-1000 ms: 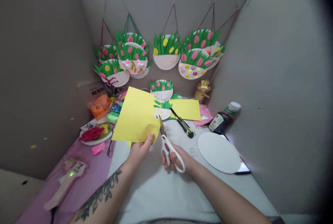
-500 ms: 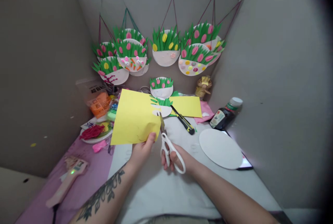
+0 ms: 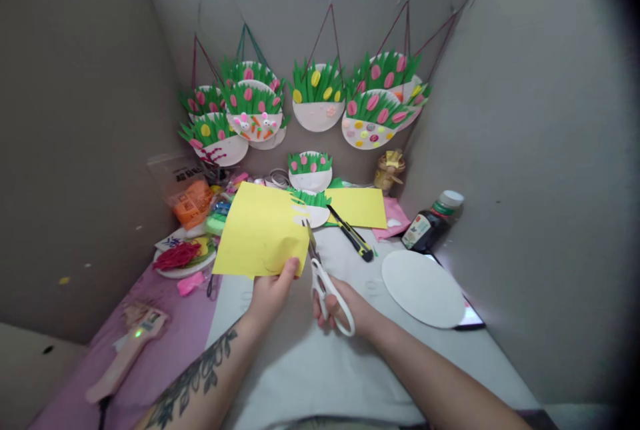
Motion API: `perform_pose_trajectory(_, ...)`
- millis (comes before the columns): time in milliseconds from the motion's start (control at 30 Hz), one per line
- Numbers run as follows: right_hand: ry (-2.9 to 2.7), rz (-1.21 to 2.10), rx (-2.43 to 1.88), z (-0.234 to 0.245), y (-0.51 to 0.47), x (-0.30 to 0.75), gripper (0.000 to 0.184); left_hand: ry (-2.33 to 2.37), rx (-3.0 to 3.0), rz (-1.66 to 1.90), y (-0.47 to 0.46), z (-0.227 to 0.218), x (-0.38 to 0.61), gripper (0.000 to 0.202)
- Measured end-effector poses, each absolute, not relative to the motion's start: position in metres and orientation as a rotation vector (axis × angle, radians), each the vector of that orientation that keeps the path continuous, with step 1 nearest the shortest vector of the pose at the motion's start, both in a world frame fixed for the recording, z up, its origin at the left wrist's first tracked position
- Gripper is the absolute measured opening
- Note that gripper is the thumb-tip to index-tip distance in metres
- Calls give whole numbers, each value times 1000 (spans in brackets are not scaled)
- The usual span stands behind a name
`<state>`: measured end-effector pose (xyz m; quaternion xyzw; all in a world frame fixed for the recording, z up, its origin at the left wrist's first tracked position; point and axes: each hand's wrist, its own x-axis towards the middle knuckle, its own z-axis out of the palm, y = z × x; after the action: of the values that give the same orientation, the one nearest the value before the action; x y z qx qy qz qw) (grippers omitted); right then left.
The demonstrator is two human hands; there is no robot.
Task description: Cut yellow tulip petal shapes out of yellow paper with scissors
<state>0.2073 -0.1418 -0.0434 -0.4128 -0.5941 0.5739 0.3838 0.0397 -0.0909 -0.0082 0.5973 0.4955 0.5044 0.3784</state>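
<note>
My left hand pinches the lower right corner of a yellow paper sheet, thumb on top. Faint curved lines are drawn near the sheet's lower edge, and its right edge has cuts in it. Fingers of my right hand are looped through the white handles of a pair of scissors. The blades point up and away, slightly parted, right beside the sheet's right edge. Behind the sheet lies a white half plate with green paper grass, partly covered.
A box cutter lies on the table beside a second yellow sheet. To the right are a white paper disc, a phone and a dark bottle. A glue gun rests at left. Decorated plates hang behind.
The yellow sheet's far edge has tipped lower, so it looks flatter. The scissors have shifted very slightly, still at the sheet's right edge. The whole view has tilted a little.
</note>
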Motion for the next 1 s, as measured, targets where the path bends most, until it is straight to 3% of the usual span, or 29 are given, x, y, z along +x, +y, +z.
perform_pose_trajectory(700,-1561,1487,-1058,-40,-143,212,75,1146,1563,1334,-81,-12,28,20)
perform_pose_trajectory(1000,-1524,1545,-1063,-31,-143,216,74,991,1460,1258,-70,-16,17,31)
